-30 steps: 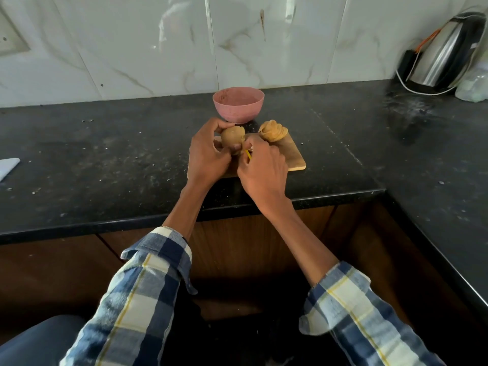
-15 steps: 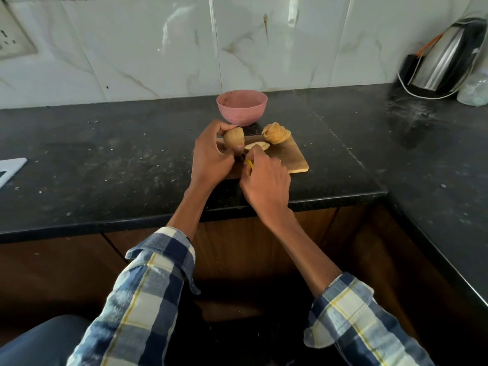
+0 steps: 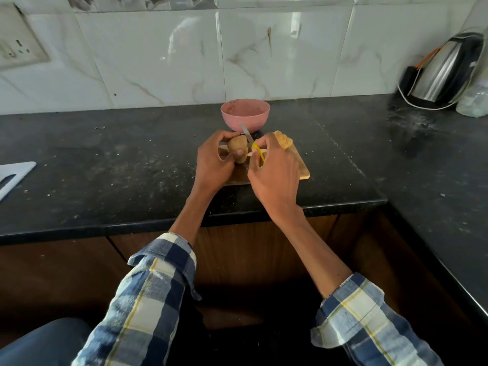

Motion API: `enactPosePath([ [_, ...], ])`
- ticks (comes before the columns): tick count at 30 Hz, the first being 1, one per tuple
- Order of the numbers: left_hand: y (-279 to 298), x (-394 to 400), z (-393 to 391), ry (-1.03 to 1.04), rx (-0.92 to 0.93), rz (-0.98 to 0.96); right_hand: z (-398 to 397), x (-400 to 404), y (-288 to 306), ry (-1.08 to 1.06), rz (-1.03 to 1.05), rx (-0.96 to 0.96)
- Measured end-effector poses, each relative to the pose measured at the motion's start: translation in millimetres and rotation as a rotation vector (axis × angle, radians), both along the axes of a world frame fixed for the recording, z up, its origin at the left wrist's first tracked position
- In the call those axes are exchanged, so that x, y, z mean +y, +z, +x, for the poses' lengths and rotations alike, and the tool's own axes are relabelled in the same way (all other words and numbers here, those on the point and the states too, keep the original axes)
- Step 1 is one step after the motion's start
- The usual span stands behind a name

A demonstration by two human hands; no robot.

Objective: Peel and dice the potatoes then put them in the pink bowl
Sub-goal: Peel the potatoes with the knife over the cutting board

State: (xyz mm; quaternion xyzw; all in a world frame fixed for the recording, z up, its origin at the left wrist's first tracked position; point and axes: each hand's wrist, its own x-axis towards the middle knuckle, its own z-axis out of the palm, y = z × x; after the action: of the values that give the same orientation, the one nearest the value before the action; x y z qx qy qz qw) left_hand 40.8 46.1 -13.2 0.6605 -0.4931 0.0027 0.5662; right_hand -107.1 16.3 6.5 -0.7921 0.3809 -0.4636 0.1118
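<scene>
Slipping is the main risk — the potato (image 3: 237,147), held above the wooden cutting board (image 3: 303,171) in the left hand's (image 3: 212,165) curled fingers, could roll as the yellow-handled knife (image 3: 253,144) in the right hand's (image 3: 274,171) clenched grip bites, nicking the left thumb. Its long axis looks roughly upright. The pink bowl (image 3: 245,114) waits just beyond.
</scene>
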Motion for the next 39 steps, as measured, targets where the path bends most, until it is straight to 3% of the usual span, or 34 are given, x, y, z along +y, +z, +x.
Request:
enactPosePath([
  [19, -1.3, -1.6, -0.8, 0.020, 0.050, -0.012, 0.2, 3.5, 12.6, -0.030, -0.052, 0.186],
  [31, -1.4, -2.2, -0.7, 0.038, 0.017, -0.010, 0.8, 14.2, -1.6, -0.014, -0.028, 0.126],
  [39, -1.3, -1.1, -3.1, 0.023, 0.012, -0.016, 11.9, 6.7, 2.7, 0.025, 0.104, 0.076],
])
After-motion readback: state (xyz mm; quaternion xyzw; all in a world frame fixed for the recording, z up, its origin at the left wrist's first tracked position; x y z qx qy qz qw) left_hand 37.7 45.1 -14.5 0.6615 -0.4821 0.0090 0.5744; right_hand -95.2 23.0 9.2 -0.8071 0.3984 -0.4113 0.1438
